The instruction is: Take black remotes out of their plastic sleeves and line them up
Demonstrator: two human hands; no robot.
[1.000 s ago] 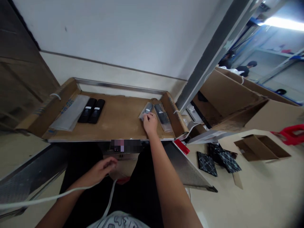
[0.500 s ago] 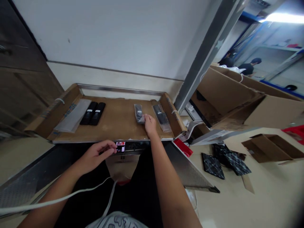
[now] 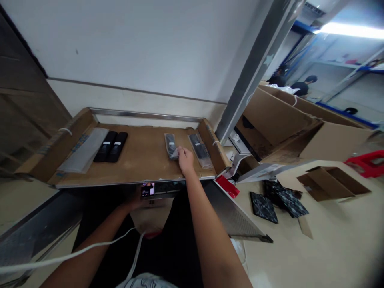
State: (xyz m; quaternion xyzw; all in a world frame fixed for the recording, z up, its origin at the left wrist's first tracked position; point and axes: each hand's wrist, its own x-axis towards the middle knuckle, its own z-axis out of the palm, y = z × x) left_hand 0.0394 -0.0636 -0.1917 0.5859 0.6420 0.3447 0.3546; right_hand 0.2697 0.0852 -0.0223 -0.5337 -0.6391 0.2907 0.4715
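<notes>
My right hand (image 3: 185,159) is stretched out over the cardboard-lined counter (image 3: 141,160), fingertips pinched together on the near end of a bagged remote (image 3: 171,145) that lies flat on the cardboard. Just to its right, near the cardboard side wall, lies a second bagged remote (image 3: 198,149), touching nothing. Over on the left of the counter two bare black remotes (image 3: 110,141) sit side by side, touching each other, and beside them is a flat stack of clear bags (image 3: 84,149).

My left hand (image 3: 135,198) is down below the counter's front edge, at a small lit screen (image 3: 147,190); it sits in shadow, so I cannot tell whether the fingers are closed on that device or only resting against it.

By my reading, the bagging is about half done: two remotes in plastic on the right, two still unwrapped on the left, with bags ready next to them.

On the floor to the right lie patterned dark pads (image 3: 277,201) and an open small box (image 3: 327,183); people sit far off in the background
</notes>
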